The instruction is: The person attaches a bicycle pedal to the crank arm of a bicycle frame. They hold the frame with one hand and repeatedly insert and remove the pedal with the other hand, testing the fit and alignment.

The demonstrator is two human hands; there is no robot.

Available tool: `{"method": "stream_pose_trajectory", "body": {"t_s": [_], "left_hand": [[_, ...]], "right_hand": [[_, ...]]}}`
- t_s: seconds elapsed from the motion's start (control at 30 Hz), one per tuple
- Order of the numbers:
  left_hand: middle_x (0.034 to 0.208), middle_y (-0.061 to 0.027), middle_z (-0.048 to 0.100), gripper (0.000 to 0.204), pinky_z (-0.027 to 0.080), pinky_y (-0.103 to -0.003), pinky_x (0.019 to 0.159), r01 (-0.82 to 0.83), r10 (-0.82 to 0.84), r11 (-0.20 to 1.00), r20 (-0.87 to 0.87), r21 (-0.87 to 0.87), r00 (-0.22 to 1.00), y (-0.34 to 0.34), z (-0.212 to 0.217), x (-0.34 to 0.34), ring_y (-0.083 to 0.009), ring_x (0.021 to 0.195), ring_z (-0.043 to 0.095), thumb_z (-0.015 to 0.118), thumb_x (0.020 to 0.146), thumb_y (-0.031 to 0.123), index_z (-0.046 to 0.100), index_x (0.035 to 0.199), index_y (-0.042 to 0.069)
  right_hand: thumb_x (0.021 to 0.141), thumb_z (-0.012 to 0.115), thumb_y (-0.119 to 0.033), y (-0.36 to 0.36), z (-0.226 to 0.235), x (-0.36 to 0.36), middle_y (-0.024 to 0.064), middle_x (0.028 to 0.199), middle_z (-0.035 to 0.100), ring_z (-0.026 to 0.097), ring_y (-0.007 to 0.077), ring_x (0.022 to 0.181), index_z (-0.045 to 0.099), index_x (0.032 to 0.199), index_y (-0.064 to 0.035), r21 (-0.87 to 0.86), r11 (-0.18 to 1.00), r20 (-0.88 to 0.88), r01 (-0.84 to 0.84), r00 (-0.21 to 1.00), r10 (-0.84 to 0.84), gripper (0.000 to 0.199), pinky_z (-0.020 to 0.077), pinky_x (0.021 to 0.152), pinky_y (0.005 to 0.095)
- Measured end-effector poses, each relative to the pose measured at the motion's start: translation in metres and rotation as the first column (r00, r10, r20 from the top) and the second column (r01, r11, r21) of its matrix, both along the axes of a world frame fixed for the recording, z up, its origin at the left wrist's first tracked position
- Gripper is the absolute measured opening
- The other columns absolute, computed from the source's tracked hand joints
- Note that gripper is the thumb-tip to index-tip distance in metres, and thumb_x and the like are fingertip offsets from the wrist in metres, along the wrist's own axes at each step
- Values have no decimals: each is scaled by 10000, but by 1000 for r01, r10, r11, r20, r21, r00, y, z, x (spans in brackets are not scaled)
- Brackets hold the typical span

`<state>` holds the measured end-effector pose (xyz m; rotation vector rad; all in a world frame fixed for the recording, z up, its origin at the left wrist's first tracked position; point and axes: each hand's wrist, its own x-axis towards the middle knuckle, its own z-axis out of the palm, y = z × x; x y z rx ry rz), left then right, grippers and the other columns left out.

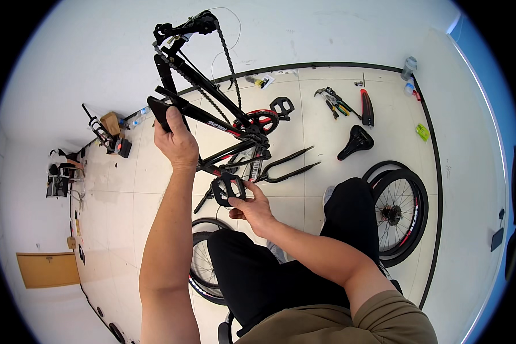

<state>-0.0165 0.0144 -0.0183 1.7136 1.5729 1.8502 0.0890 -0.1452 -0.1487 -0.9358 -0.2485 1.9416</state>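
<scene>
- The black pedal [228,188] sat on its crank arm [205,202] at the lower middle of the bicycle frame [212,123], just above and to the left of the right hand [252,209].
- The right hand was curled against the pedal's lower right edge, its fingertips [243,184] and thumb pinching the pedal body; the palm lay below it, over the person's knee.
- The frame stood upside down, black with red marks, its tubes running from the upper left down to the crank area in the middle of the view.
- The left hand [176,142] was closed in a fist around a frame tube near its flat left end, well apart from the pedal and higher in the view.
- A chain [229,60] hung slack from the rear derailleur [198,24] at the top down to the chainring [262,121].
- A second pedal [282,105] stuck out just beyond the chainring, on the far side from the hands.
- The front fork [289,165] pointed to the right, its two legs bare, just beside the pedal in hand.
- On the tiled floor [304,86] lay a black saddle [356,141], a cluster of pliers and hand tools [333,101], and a red-and-black tool [367,108] near them.
- One wheel [400,212] lay to the right of the person's black-trousered leg [350,212]; another wheel [199,261] lay partly hidden under the left forearm.
- A brown cardboard box [110,122] stood near the wall at the left.
</scene>
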Motion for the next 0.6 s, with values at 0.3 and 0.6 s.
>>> {"method": "stream_pose_trajectory", "body": {"t_s": [0.3, 0.6], "left_hand": [[723, -9, 573, 437, 404, -285, 614, 17, -16, 1000, 18, -11, 1000, -4, 4, 5, -112, 673, 481, 568, 1000, 421, 633, 928, -5], [707, 10, 551, 419, 369, -264, 583, 52, -52, 999, 39, -1, 998, -8, 6, 9, -87, 650, 451, 573, 1001, 411, 620, 916, 3]], "right_hand": [[830, 739, 23, -2, -31, -24, 130, 919, 680, 668, 173, 672, 339, 1491, -92, -30, 999, 96, 16, 995, -13, 780, 605, 606, 327], [841, 708, 33, -4, -77, -34, 138, 931, 685, 692, 186, 669, 340, 1497, -92, -101, 995, 150, 8, 989, 7, 762, 615, 608, 328]]}}
